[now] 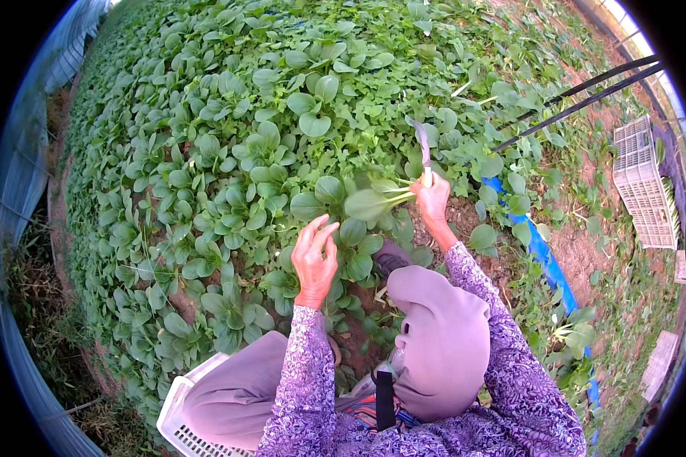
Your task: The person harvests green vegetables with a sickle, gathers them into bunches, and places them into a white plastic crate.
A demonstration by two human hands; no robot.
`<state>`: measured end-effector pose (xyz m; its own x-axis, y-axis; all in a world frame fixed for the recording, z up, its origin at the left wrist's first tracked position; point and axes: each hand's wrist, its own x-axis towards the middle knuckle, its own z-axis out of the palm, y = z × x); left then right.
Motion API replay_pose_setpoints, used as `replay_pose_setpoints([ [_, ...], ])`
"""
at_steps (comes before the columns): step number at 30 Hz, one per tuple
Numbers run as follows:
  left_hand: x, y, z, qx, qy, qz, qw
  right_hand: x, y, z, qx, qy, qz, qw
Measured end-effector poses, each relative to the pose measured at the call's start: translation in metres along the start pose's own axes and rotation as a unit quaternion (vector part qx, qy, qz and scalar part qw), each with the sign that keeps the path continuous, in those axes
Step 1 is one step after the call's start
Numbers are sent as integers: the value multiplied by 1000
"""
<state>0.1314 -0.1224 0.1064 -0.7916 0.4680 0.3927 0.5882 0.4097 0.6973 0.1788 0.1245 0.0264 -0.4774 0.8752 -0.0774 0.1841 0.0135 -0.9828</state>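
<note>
Right hand (433, 199) clasps curved knife (423, 142) plus leafy greens (369, 204), right of centre above plants (314, 124); left hand (313, 263) empty, fingers loosely parted. Seems gathering step; next move likely calls for left hand steadying greens.

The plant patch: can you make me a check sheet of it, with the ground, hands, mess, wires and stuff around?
Surface: green plants growing thickly, bare soil in places.
Things in use: curved knife with pale handle; leafy plant, blurred.
Clutter: blue strip along the ground.
Hands: right hand grips both; left hand open, nothing seen in it.
Cables: two dark lines, cannot tell if cables.
Surroundings: slatted crate at right, blue sheeting at left.
</note>
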Motion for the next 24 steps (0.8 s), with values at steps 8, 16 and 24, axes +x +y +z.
replay_pose_setpoints([
  [8,-17,0,-15,7,-5,17,1000,-4,-38,-3,-13,41,-79,996],
  [16,-22,10,-34,-26,25,11,999,-22,-82,-57,-87,29,-133,987],
  [24,-16,43,-49,-60,38,22,997,-23,-151,-96,192,-113,-27,975],
])
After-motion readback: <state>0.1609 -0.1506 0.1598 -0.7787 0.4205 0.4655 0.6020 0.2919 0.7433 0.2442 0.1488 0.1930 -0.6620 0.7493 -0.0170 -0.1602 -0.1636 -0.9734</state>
